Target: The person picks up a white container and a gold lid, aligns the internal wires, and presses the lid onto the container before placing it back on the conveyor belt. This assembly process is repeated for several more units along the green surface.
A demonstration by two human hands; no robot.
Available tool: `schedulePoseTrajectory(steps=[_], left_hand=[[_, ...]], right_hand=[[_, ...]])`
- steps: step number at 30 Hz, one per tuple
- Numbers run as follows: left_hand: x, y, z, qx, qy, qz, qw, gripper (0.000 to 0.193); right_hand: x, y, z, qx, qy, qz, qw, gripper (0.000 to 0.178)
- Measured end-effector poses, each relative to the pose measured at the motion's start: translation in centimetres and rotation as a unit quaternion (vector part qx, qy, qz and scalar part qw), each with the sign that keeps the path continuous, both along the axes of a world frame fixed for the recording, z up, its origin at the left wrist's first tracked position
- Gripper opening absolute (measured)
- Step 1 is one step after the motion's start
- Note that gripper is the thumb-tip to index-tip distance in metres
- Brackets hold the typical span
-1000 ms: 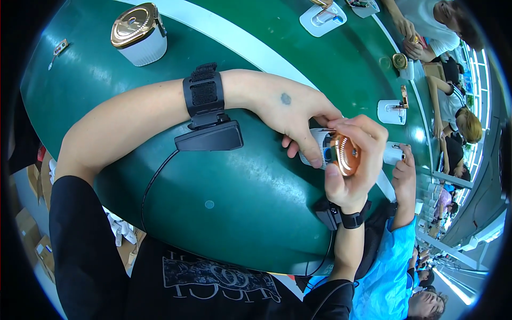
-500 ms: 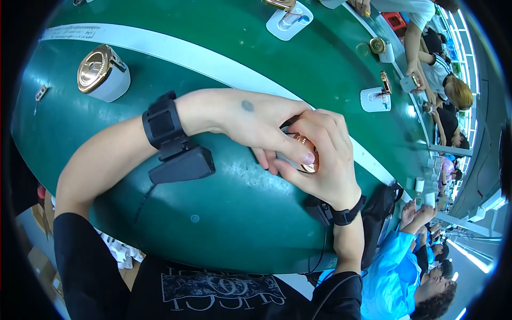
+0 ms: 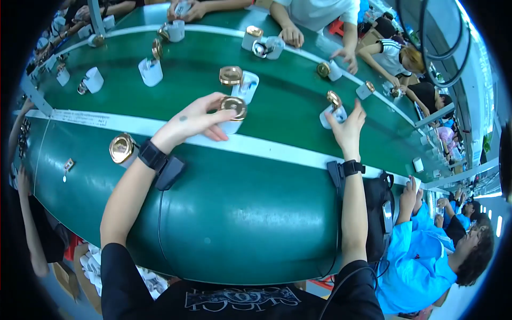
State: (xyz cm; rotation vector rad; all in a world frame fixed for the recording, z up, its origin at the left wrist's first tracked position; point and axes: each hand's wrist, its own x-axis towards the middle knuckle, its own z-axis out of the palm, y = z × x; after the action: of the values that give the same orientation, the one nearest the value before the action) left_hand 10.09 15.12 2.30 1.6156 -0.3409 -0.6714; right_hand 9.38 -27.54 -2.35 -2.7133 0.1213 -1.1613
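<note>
My left hand (image 3: 200,118) reaches across the white strip and grips a white housing with a shiny gold lid (image 3: 233,109), thumb on the lid's edge. Just beyond it on the green belt stands another white housing (image 3: 246,88) with its gold lid (image 3: 230,75) off to the side. To the right, my right hand (image 3: 349,128) has thumb and fingers spread beside a white housing with a tilted gold lid (image 3: 334,101). Whether the fingers touch it I cannot tell. Near my left wrist, a gold-lidded white housing (image 3: 124,148) stands on the near green table, partly behind my forearm.
More white housings with gold lids (image 3: 151,69) are spread along the green belt (image 3: 186,69). A small metallic part (image 3: 68,165) lies at the table's left. A black bag (image 3: 377,213) sits beside my right forearm. Co-workers' hands (image 3: 292,36) are across the belt; a person in blue (image 3: 416,261) sits at right.
My hands have parted from over the near table and reached forward. The left now holds the gold-lidded housing at the belt; the right has moved to another housing. The view has shifted too.
</note>
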Motion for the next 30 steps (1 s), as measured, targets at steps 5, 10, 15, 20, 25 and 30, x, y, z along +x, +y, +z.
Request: schedulePoseTrajectory(steps=[5, 10, 15, 20, 25, 30], left_hand=[[-0.2, 1.3, 1.0, 0.335, -0.478, 0.133, 0.801, 0.065], [-7.3, -4.7, 5.1, 0.214, -0.456, 0.121, 0.855, 0.08], [-8.4, -7.2, 2.6, 0.147, -0.346, 0.055, 0.925, 0.09], [-7.8, -5.5, -3.7, -0.099, -0.234, -0.006, 0.967, 0.097], [-7.3, -5.3, -3.9, -0.111, -0.179, -0.086, 0.974, 0.103], [-7.6, -5.1, -4.0, -0.05, -0.248, -0.082, 0.964, 0.098]], right_hand=[[-0.1, -0.3, 0.1, 0.248, 0.16, -0.001, 0.955, 0.072], [-4.0, 9.4, 5.9, 0.202, 0.151, 0.122, 0.96, 0.055], [-9.7, 15.1, 8.9, 0.169, 0.301, 0.275, 0.897, 0.046], [-8.0, 11.6, 11.2, 0.052, 0.405, 0.455, 0.791, 0.051], [-7.9, 12.9, 9.7, -0.006, 0.272, 0.458, 0.846, 0.058], [-8.6, 12.7, 10.3, 0.031, 0.359, 0.453, 0.815, 0.053]])
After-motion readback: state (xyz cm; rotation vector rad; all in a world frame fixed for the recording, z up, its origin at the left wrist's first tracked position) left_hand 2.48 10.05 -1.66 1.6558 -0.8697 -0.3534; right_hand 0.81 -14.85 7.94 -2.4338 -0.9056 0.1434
